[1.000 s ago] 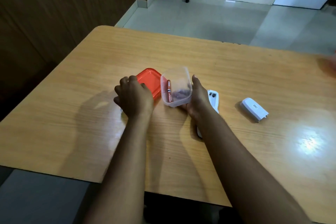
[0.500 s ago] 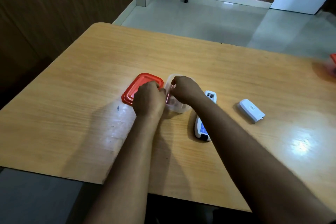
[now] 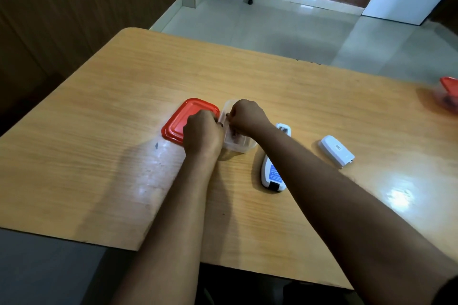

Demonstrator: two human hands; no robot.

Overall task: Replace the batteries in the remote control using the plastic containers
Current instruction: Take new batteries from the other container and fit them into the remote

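Note:
A clear plastic container [image 3: 240, 145] stands open on the table, its red lid [image 3: 182, 120] lying flat just left of it. My left hand [image 3: 202, 132] is closed against the container's left wall, partly over the lid. My right hand [image 3: 245, 115] reaches into the container from above, fingers pinched on the end of a battery [image 3: 227, 114] that is mostly hidden. The white remote [image 3: 271, 177] lies face down to the right, under my right forearm, with its battery bay open at the far end. Its white battery cover [image 3: 336, 151] lies apart, further right.
A second container with a red lid [image 3: 449, 93] sits at the table's far right edge. The wooden table [image 3: 124, 156] ends close to my body at the front and against a dark wall on the left. Tiled floor lies beyond the far edge.
My right hand left the container's right side and went over its top, fingers dipping inside. The tilted container now stands upright. My left hand shifted right, from beside the lid to the container's wall.

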